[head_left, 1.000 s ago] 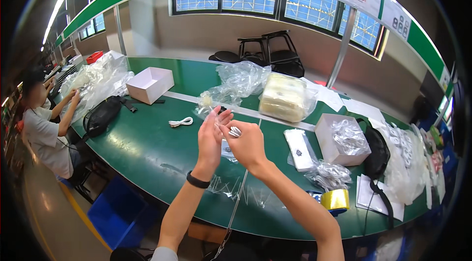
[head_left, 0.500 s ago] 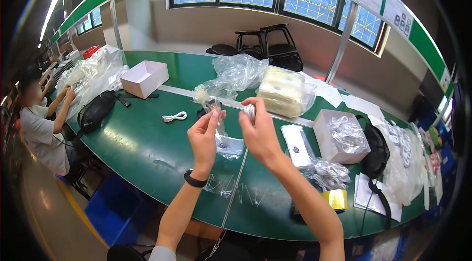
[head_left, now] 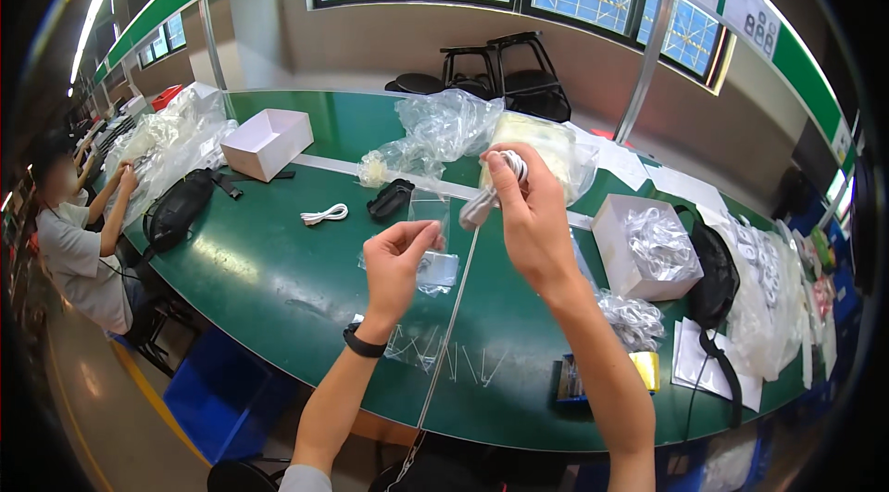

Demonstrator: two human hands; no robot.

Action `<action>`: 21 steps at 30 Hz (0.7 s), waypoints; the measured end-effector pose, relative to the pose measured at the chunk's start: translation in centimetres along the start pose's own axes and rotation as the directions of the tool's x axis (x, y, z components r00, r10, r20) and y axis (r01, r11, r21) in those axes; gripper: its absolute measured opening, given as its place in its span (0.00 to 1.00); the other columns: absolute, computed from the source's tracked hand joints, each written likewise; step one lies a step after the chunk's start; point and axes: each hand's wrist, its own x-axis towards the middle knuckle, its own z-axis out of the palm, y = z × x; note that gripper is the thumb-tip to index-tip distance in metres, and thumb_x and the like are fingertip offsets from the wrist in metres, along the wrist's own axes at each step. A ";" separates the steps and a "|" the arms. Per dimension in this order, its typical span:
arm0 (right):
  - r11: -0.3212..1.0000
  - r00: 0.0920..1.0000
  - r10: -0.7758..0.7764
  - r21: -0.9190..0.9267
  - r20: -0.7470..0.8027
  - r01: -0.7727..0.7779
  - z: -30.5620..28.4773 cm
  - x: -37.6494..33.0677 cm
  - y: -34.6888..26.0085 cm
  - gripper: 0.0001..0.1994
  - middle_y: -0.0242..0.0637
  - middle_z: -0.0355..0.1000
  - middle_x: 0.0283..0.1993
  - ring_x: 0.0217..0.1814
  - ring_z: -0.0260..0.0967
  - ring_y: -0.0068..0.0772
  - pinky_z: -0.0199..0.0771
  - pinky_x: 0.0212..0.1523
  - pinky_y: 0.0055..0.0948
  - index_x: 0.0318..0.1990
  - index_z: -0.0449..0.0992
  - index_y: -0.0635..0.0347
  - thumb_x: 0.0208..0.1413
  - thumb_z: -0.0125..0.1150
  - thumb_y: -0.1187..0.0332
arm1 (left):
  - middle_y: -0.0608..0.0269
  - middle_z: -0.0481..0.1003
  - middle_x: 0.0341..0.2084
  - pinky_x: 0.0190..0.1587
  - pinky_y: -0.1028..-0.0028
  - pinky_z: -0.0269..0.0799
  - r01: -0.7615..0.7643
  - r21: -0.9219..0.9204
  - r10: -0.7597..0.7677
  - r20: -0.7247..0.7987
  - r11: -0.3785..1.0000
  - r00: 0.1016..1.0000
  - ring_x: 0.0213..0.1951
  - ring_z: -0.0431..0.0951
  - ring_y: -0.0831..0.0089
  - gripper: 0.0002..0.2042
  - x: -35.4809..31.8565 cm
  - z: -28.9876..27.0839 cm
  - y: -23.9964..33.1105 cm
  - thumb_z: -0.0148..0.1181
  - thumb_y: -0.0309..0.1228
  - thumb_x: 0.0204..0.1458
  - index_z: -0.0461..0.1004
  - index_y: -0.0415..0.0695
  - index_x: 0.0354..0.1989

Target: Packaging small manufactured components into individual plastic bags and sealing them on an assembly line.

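My left hand (head_left: pixel 395 271) pinches the edge of a small clear plastic bag (head_left: pixel 429 208) between thumb and fingertips. Up and to its right, my right hand (head_left: pixel 535 219) grips a bundled white cable (head_left: pixel 511 161), with a whitish end (head_left: pixel 477 211) hanging down on the left. The two hands are apart. Below the pinched bag lie small clear packets (head_left: pixel 437 271) with pale contents. A black strap-like piece (head_left: pixel 390 199) rests just beyond my left hand. Farther left on the green table (head_left: pixel 250 242) lies another bundled white cable (head_left: pixel 324 214).
Behind my right hand sits a wrapped cream stack (head_left: pixel 546 142). To the right are a white box (head_left: pixel 616 256) of bagged cables, a cable heap (head_left: pixel 632 321), yellow tape (head_left: pixel 645 369) and a black pouch (head_left: pixel 711 270). An open white box (head_left: pixel 269 145) stands left, near a seated co-worker (head_left: pixel 79 233).
My right hand has moved up and right with the cable, away from my left hand. The left hand has shifted slightly right and down, keeping the clear bag.
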 end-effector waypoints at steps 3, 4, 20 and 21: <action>0.998 0.999 0.007 0.059 0.033 -0.009 0.1 -0.1 0.5 0.10 0.26 0.67 0.28 0.28 0.62 0.14 0.63 0.29 0.19 0.45 0.74 0.63 0.69 0.55 0.65 | 0.61 0.81 0.28 0.37 0.78 0.76 0.003 0.026 -0.004 0.030 1.000 1.000 0.30 0.79 0.78 0.05 -0.1 -0.3 -0.1 0.65 0.23 0.58 0.80 0.32 0.38; 0.998 0.999 -0.017 0.064 0.037 0.015 0.3 -0.1 0.8 0.08 0.25 0.67 0.27 0.27 0.61 0.13 0.62 0.28 0.18 0.45 0.74 0.63 0.69 0.56 0.66 | 0.61 0.81 0.28 0.37 0.78 0.76 0.003 0.027 -0.004 0.030 1.000 1.000 0.30 0.79 0.78 0.05 -0.1 -0.3 0.0 0.65 0.23 0.58 0.80 0.32 0.38; 0.977 0.984 0.176 0.120 0.022 -0.177 0.8 -0.1 2.2 0.10 0.26 0.64 0.23 0.23 0.60 0.15 0.59 0.24 0.20 0.39 0.74 0.63 0.69 0.53 0.65 | 0.62 0.82 0.30 0.39 0.80 0.76 -0.160 0.216 0.149 0.064 0.963 0.987 0.34 0.81 0.79 0.07 -1.4 0.8 0.9 0.69 0.19 0.51 0.81 0.33 0.38; 0.976 0.980 0.194 0.093 0.039 -0.197 0.6 0.1 2.5 0.10 0.26 0.64 0.23 0.23 0.60 0.15 0.59 0.23 0.20 0.39 0.74 0.63 0.68 0.52 0.65 | 0.62 0.82 0.30 0.38 0.79 0.75 -0.183 0.229 0.170 0.076 0.956 0.983 0.33 0.81 0.79 0.07 -1.4 0.9 0.9 0.69 0.19 0.51 0.81 0.32 0.38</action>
